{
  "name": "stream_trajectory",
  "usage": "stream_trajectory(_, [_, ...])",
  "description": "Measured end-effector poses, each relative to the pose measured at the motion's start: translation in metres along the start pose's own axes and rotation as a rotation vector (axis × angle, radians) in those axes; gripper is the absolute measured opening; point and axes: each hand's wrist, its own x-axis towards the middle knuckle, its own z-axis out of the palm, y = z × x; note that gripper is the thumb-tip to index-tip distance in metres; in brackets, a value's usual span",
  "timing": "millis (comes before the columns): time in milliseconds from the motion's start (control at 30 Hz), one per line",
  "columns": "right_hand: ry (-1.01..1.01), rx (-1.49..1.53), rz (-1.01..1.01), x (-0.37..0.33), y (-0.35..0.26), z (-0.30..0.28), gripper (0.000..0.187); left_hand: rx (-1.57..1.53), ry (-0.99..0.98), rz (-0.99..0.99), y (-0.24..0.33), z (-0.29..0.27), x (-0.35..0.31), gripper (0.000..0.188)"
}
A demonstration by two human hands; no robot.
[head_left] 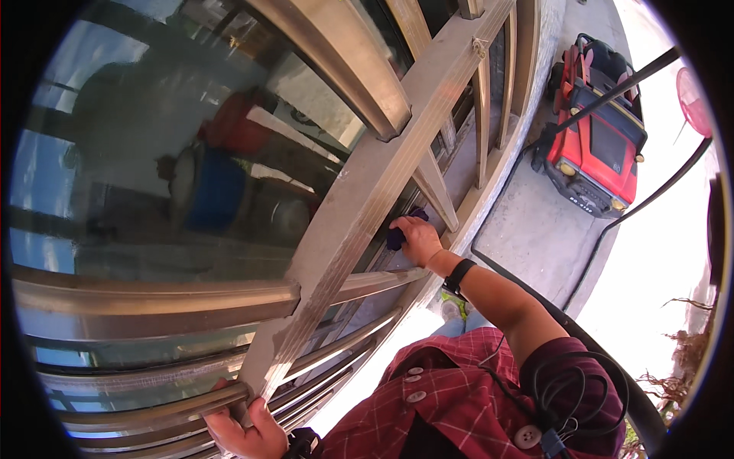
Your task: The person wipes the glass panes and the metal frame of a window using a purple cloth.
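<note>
My right hand (420,241) reaches in between the bars of a metal window grille (340,203). Its fingers are closed on a bunched dark purple cloth (395,238), low behind the grille's wide flat crossbar. At the lower left, my left hand (246,434) is wrapped round a bronze-coloured metal bar (157,407) where it meets that crossbar. Behind the grille, a dark glass pane (115,168) reflects sky and blurred red and blue shapes. Part of the cloth is hidden by my right hand.
A red and black ride-on toy car (600,145) stands on the concrete floor (527,222) at the right. Dark railing bars (661,180) curve past it, near a pink round net (693,103). Dry plant stems (677,359) show at the right edge. Black cables (569,398) loop by my right upper arm.
</note>
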Motion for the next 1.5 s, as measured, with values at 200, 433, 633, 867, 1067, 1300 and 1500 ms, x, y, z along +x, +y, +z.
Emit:
stream_trajectory(200, [-0.474, 0.130, -0.045, 0.022, 0.003, 0.002, 0.042, -0.012, 0.010, -0.043, 0.004, 0.004, 0.007, 0.059])
stream_trajectory(433, [0.002, 0.543, 0.416, -0.006, 0.047, 0.023, 0.033, 0.251, 0.001, 0.287, 0.022, 0.015, 0.023, 0.050])
stream_trajectory(633, [0.165, 0.696, 0.277, -0.022, -0.024, -0.044, 0.029, 0.055, 0.002, 0.223, 0.021, 0.002, 0.020, 0.036])
stream_trajectory(867, [0.199, 1.092, 0.158, -0.038, -0.106, -0.149, 0.023, -0.009, 0.044, 0.223, 0.030, -0.004, 0.021, 0.036])
stream_trajectory(1067, [0.033, 1.533, 0.191, -0.065, -0.145, -0.199, 0.035, -0.007, -0.008, 0.171, 0.031, 0.000, 0.021, 0.034])
stream_trajectory(1300, [-0.319, 1.693, 0.311, -0.085, -0.176, -0.165, 0.051, -0.082, -0.018, 0.176, 0.024, 0.000, 0.028, 0.033])
stream_trajectory(1500, [-0.179, 1.147, -0.070, -0.075, -0.153, -0.087, 0.042, -0.076, -0.060, 0.147, 0.031, -0.006, 0.028, 0.032])
